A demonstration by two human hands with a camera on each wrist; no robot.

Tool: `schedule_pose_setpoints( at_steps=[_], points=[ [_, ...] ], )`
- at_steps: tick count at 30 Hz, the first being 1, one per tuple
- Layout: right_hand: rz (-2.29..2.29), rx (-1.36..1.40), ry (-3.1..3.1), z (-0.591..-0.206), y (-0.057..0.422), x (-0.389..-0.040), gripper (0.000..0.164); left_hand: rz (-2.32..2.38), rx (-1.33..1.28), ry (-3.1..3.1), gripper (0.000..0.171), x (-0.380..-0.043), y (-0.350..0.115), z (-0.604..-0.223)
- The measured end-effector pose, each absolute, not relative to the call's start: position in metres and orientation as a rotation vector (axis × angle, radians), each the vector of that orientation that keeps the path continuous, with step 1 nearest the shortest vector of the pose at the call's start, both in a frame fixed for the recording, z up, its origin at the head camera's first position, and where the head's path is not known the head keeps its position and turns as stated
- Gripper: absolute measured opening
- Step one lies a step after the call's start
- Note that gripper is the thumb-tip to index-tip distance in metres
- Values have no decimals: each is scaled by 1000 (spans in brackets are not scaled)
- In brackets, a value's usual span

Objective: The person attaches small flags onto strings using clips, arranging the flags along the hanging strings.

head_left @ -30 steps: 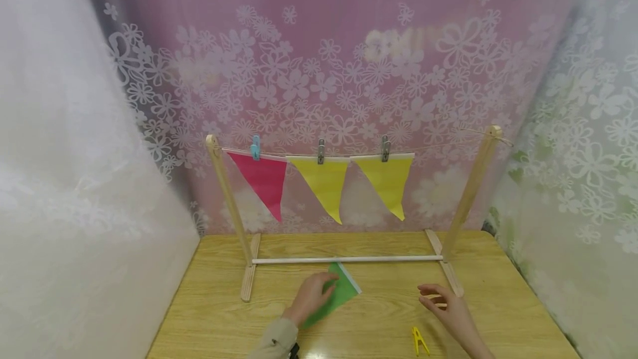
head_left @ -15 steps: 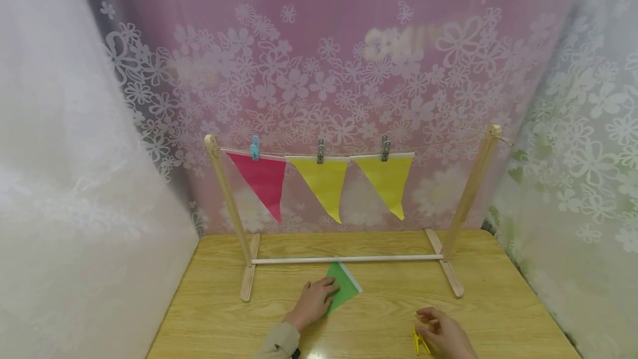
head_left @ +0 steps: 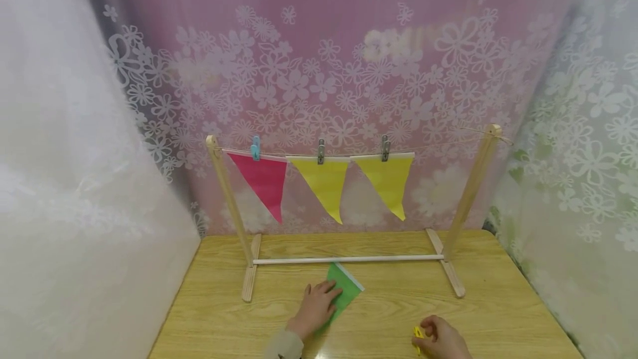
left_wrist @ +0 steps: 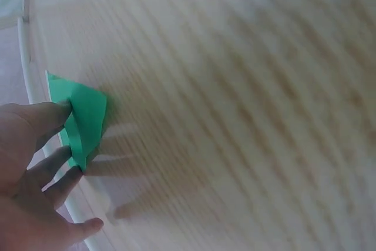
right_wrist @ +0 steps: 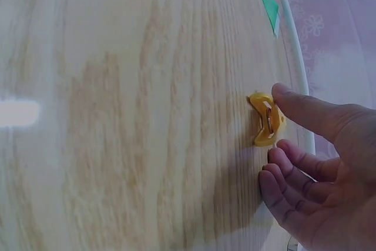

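A green triangular pennant with a white edge strip lies on the table. My left hand is on it; in the left wrist view the pennant buckles between thumb and fingers. To the right, my right hand holds a yellow clothespin. The right wrist view shows that clothespin between thumb and fingertips, close to the tabletop. On a string behind hang a pink pennant with a blue clothespin and two yellow pennants with grey clothespins.
A wooden stand with a left post, a right post and a white crossbar stands at the table's back. Pink floral sheeting hangs behind, and pale sheeting closes both sides.
My right hand has come down toward the front and taken hold of the yellow clothespin, which has tilted. My left hand has shifted slightly on the green pennant.
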State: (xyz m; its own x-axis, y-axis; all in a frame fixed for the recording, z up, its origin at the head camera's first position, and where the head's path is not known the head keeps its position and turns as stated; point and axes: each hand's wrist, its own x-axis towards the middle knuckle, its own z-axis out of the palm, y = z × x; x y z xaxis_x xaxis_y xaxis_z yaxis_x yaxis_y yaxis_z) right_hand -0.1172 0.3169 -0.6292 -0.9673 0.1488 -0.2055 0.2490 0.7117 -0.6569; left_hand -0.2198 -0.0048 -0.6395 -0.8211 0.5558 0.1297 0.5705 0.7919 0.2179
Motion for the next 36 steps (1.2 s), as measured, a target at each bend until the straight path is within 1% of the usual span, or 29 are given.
schedule_pose_setpoints(
  at_steps=[8,15,18,20,26,30,32,36],
  points=[
    [-1055,301,2820,-627,312,-115,35,-335,-843,-2863,42,-199,2,-633],
    [-1032,292,2834,-628,311,-113,33,-259,-782,-2817,42,-185,9,-642],
    [-1022,284,2838,-629,312,-114,33,-228,-763,-2821,41,-183,12,-643],
    [-1017,272,2844,-630,312,-114,33,-213,-754,-2813,38,-185,14,-641],
    [-1032,291,2859,-627,314,-111,31,-218,-727,-2698,16,-209,22,-630],
    [-1011,303,2864,-626,314,-108,31,-250,-721,-2598,8,-233,23,-623],
    [-996,313,2855,-626,313,-106,32,-286,-725,-2566,7,-246,22,-621],
    [-969,337,2829,-623,311,-104,35,-326,-751,-2571,10,-268,19,-620]
  ],
)
